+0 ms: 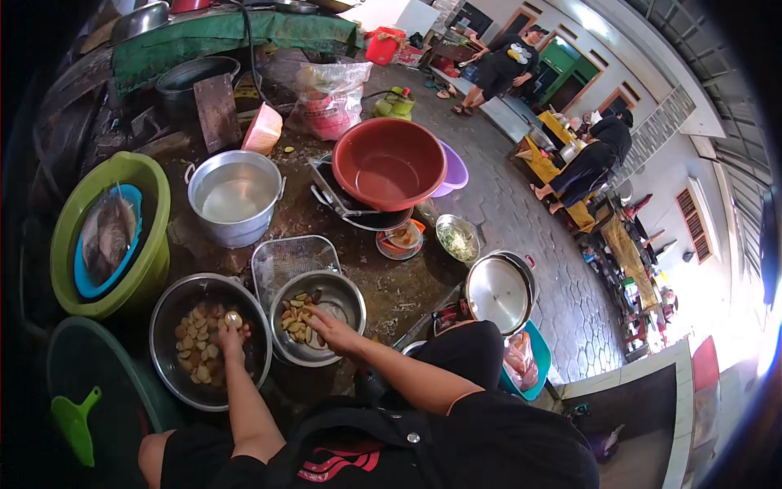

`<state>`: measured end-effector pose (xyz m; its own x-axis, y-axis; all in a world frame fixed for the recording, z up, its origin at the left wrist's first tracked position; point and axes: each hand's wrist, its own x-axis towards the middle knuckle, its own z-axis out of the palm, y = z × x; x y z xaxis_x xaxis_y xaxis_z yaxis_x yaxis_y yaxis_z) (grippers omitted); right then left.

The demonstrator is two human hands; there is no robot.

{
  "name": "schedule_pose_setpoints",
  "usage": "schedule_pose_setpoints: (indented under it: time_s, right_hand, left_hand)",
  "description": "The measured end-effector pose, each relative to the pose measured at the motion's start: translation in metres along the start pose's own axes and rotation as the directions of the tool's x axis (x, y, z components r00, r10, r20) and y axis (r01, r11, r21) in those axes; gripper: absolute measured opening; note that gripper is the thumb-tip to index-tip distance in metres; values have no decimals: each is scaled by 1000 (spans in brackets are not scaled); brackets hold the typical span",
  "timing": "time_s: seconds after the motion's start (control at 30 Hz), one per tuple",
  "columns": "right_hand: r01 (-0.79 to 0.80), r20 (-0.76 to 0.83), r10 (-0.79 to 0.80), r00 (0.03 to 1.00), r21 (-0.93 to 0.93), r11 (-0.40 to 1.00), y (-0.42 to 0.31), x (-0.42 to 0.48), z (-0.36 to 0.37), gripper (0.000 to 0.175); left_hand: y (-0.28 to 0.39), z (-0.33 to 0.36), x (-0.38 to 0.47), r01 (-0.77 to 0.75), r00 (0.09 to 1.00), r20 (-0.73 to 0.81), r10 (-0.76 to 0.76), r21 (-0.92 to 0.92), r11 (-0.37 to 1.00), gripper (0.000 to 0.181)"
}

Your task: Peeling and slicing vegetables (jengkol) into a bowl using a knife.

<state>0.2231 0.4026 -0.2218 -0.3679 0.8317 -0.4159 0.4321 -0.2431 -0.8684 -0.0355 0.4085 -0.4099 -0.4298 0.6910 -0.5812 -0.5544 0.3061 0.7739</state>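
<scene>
My left hand [233, 340] is over a large steel basin [164, 342], its fingers around a shiny, roundish tan piece [233, 319]. Flat tan food pieces [198, 345], possibly jengkol beans, lie in the bottom of that basin, seemingly in water. To the right, my right hand [333, 330] reaches into a smaller steel bowl [360, 305]. Its fingertips are at a heap of yellow-brown pieces [297, 323]; whether they grip one is hidden. A rectangular wire-mesh basket [293, 257] lies just behind the smaller bowl.
A green tub [162, 202] with fish [110, 232] in a blue basin stands left. Behind are a water-filled aluminium pot [235, 192] and a red-brown basin [391, 165]. A steel pot [500, 293] and raw meat [520, 363] stand right. Two people [504, 64] are farther off.
</scene>
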Motion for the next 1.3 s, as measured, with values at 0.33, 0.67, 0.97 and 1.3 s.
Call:
schedule_pose_setpoints:
  time_s: [0.33,0.67,0.97,1.3]
  right_hand:
    - [319,42,-320,946,-279,906,-5,29,5,44]
    - [257,1,-257,966,-63,964,-46,7,19,51]
    - [225,-4,-227,974,-91,970,-46,8,17,52]
    - [143,-56,-144,988,-17,990,-51,5,12,46]
  left_hand:
    - [92,35,-60,-148,831,553,60,116,982,16]
    - [115,69,-101,-177,773,630,73,104,979,20]
    - [107,78,-102,-183,648,757,82,50,982,18]
    - [94,90,-98,-125,663,745,79,6,992,16]
